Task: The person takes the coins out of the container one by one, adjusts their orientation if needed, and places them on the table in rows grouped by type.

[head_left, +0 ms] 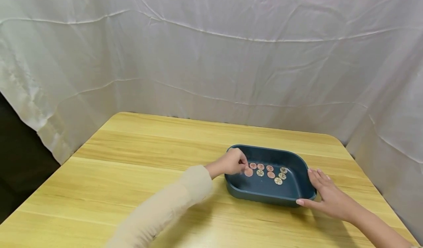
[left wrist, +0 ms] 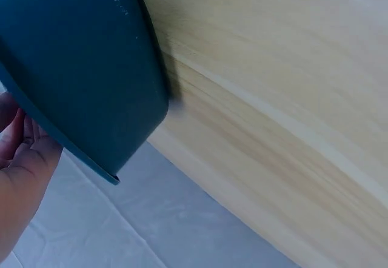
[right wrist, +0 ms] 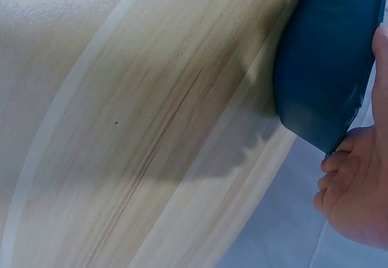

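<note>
A dark blue-green rounded tray (head_left: 261,197) sits on the wooden table, with several copper-coloured and brass-coloured coins (head_left: 278,181) lying flat on its bottom. Reaching over the tray's left side, my left hand (head_left: 234,161) pinches at a copper-coloured coin (head_left: 248,172) with thumb and forefinger. In the left wrist view that hand (left wrist: 27,159) is partly hidden by the tray wall (left wrist: 91,68). My right hand (head_left: 332,196) rests against the tray's near right corner, thumb at the front rim and fingers along the right side. The right wrist view shows this hand (right wrist: 357,183) beside the tray's wall (right wrist: 321,68).
The yellow wood-grain table (head_left: 138,167) extends left of the tray and behind it. A pale cloth curtain (head_left: 211,68) hangs around the table's back and sides. A dark area (head_left: 16,167) shows past the table at the left.
</note>
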`<state>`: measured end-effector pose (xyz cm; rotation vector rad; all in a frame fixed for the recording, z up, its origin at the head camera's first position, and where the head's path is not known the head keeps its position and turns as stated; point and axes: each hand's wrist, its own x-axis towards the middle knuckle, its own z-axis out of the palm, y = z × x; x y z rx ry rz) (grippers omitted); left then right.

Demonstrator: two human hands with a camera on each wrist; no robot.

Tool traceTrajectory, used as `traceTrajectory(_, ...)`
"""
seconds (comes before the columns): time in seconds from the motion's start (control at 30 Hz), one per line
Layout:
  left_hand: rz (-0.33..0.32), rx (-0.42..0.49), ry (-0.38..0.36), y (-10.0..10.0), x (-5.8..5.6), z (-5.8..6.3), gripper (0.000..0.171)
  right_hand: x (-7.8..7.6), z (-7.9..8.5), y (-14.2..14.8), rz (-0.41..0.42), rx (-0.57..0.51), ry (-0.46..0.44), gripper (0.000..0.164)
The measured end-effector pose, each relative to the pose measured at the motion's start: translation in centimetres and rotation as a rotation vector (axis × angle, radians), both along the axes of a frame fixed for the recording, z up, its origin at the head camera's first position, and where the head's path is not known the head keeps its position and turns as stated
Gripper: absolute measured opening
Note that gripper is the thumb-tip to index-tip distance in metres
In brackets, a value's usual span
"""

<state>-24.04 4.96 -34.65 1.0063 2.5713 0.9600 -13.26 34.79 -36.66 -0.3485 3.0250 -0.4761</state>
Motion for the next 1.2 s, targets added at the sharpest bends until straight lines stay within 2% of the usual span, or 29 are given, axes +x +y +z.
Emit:
traceTrajectory(0.13,0.018,0.116,-0.069,-1.1,0.2,0.0,0.016,0.0,0.0,0.0,0.000,0.000,-0.011,0.102)
traceTrajectory(0.3,0.040,0.243,-0.092,-3.0,0.5,0.0,0.015,0.0,0.0,0.0,0.004,0.006,-0.001,0.101)
traceTrajectory(0.47,0.136,0.368,-0.129,-5.1,0.7,-0.6,0.014,0.0,0.1,-0.1,0.013,0.006,0.014,0.101)
traceTrajectory(0.6,0.241,0.422,-0.140,-6.7,0.5,-1.1,0.014,-0.1,0.0,0.0,0.016,0.001,0.005,0.101)
traceTrajectory(0.73,0.369,0.414,-0.155,-8.2,0.2,-2.0,0.015,-0.1,0.0,0.1,0.019,-0.003,-0.001,0.101)
traceTrajectory(0.87,0.486,0.362,-0.195,-9.3,-0.3,-3.0,0.014,-0.1,0.0,0.1,0.022,-0.005,-0.002,0.101)
traceTrajectory(0.97,0.525,0.313,-0.238,-9.8,-0.6,-3.5,0.013,0.0,0.0,0.1,0.020,-0.002,-0.001,0.101)
traceTrajectory(1.1,0.527,0.241,-0.282,-9.9,-1.0,-4.1,0.013,0.0,0.1,0.1,0.014,0.002,-0.007,0.101)
traceTrajectory(1.2,0.531,0.183,-0.287,-9.8,-1.1,-4.5,0.013,0.0,0.1,0.0,0.015,0.005,-0.012,0.100)
